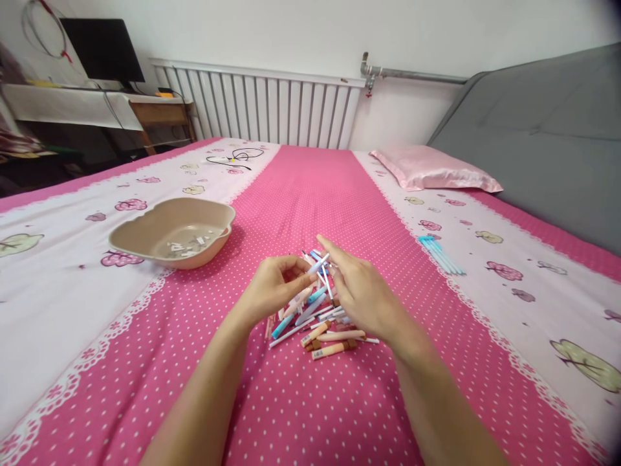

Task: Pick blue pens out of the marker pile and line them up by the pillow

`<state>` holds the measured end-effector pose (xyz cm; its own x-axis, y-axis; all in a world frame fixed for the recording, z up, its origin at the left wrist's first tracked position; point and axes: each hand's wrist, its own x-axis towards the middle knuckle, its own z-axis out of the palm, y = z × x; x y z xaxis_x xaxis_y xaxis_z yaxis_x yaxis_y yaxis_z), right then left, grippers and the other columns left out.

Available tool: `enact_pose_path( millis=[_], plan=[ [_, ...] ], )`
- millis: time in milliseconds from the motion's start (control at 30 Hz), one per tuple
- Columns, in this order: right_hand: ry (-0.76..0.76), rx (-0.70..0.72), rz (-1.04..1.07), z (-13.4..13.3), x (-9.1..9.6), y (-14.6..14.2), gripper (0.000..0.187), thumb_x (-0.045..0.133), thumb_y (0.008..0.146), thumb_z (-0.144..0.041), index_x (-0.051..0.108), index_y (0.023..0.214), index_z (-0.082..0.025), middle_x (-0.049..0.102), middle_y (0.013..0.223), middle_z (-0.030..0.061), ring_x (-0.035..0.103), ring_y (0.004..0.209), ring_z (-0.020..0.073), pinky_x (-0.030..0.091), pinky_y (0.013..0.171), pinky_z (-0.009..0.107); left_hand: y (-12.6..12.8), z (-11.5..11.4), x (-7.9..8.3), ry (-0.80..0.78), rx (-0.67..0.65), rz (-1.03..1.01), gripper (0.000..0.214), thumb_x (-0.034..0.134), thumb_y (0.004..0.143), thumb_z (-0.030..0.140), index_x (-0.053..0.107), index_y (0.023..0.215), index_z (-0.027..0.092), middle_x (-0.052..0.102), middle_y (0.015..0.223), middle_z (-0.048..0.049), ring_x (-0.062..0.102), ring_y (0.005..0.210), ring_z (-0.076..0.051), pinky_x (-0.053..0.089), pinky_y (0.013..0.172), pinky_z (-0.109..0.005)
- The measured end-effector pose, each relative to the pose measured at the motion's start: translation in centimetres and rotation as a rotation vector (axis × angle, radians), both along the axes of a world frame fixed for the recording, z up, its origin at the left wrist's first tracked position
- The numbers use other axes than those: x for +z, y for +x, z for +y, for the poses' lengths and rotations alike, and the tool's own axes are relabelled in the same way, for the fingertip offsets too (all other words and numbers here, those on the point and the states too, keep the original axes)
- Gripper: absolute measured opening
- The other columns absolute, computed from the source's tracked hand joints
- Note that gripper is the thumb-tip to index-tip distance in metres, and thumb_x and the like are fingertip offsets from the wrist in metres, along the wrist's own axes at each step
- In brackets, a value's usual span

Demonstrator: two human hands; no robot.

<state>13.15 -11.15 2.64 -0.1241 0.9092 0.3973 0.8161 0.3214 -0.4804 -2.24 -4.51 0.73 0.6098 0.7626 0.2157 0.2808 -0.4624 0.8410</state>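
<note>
Between my hands is a slim pale lavender-blue pen barrel [317,265], pinched by the thumb and fingers of my left hand [276,285]. My right hand [363,291] is beside the barrel's upper end, its fingers stretched forward and thumb apart; some of its fingers are hidden. Beneath both hands lies a loose heap of pen parts: white refill tubes [293,332], blue barrels [283,325], pink pieces [297,299] and orange barrels with brown ends [334,349]. The right hand covers part of this heap.
A beige basin [145,223] with small white pieces stands on the left. Several light-blue pens [442,256] lie side by side on the right. Farther back are a black cable [237,157] and a pink pillow [431,169], all on the pink dotted bedspread [315,188].
</note>
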Motion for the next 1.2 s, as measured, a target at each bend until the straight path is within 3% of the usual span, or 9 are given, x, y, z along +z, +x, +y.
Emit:
enact_pose_path(
  millis=[233, 367, 533, 667, 800, 1067, 1200],
  plan=[
    [-0.008, 0.042, 0.168, -0.1, 0.2, 0.1, 0.058, 0.035, 0.082, -0.007, 0.030, 0.138, -0.020, 0.048, 0.134, 0.0087, 0.051, 0.116, 0.0203, 0.043, 0.095, 0.040, -0.1, -0.1, 0.2, 0.058, -0.073, 0.017, 0.026, 0.051, 0.083, 0.034, 0.065, 0.090, 0.013, 0.063, 0.073, -0.0018, 0.051, 0.063, -0.010, 0.039, 0.059, -0.021],
    [0.036, -0.092, 0.252, 0.6, -0.1, 0.7, 0.058, 0.037, 0.081, -0.007, 0.032, 0.137, -0.020, 0.046, 0.134, 0.0099, 0.056, 0.109, 0.0189, 0.046, 0.091, 0.037, -0.2, 0.0, 0.3, 0.063, -0.003, 0.021, 0.026, 0.049, 0.084, 0.035, 0.063, 0.082, 0.012, 0.056, 0.064, 0.0005, 0.047, 0.058, -0.009, 0.036, 0.055, -0.021],
    [-0.157, -0.151, -0.070, 1.7, -1.9, 1.0, 0.037, 0.042, 0.080, -0.008, 0.061, 0.108, -0.020, 0.066, 0.106, 0.0081, 0.060, 0.100, 0.0225, 0.044, 0.087, 0.037, -0.3, 0.4, -0.1, 0.040, 0.119, -0.027, 0.025, 0.047, 0.084, 0.034, 0.061, 0.084, 0.013, 0.055, 0.065, 0.0000, 0.050, 0.062, -0.012, 0.038, 0.058, -0.022],
    [-0.270, -0.107, -0.289, 2.2, -3.4, 0.1, 0.034, 0.042, 0.080, -0.010, 0.066, 0.103, -0.021, 0.068, 0.096, 0.0119, 0.062, 0.092, 0.0249, 0.044, 0.074, 0.033, -0.4, 0.6, -0.4, 0.044, 0.123, -0.049, 0.027, 0.044, 0.085, 0.035, 0.059, 0.078, 0.013, 0.055, 0.068, -0.0009, 0.051, 0.066, -0.013, 0.040, 0.062, -0.023],
    [-0.409, -0.051, -0.414, 2.4, -3.9, -0.4, 0.032, 0.048, 0.073, -0.006, 0.069, 0.092, -0.020, 0.069, 0.079, 0.0103, 0.063, 0.073, 0.0219, 0.040, 0.062, 0.027, -0.3, 0.6, -0.4, 0.051, 0.134, -0.039, 0.027, 0.043, 0.085, 0.035, 0.056, 0.074, 0.014, 0.056, 0.072, -0.0010, 0.051, 0.067, -0.012, 0.041, 0.065, -0.024],
    [-0.331, 0.044, -0.406, 2.4, -4.2, 0.4, 0.021, 0.045, 0.079, -0.011, 0.065, 0.083, -0.017, 0.066, 0.079, 0.0078, 0.058, 0.069, 0.0167, 0.032, 0.058, 0.024, -0.4, 0.8, -0.7, 0.055, 0.140, -0.038, 0.027, 0.043, 0.085, 0.035, 0.055, 0.074, 0.014, 0.052, 0.066, 0.0006, 0.053, 0.070, -0.013, 0.042, 0.068, -0.024],
    [-0.290, 0.092, -0.312, 2.6, -4.0, 1.1, 0.024, 0.045, 0.079, -0.009, 0.060, 0.094, -0.018, 0.066, 0.086, 0.0065, 0.059, 0.081, 0.0176, 0.032, 0.062, 0.024, -0.4, 0.7, -0.7, 0.043, 0.137, -0.043, 0.026, 0.044, 0.085, 0.034, 0.057, 0.077, 0.014, 0.053, 0.067, 0.0001, 0.053, 0.070, -0.014, 0.042, 0.068, -0.025]
  ],
)
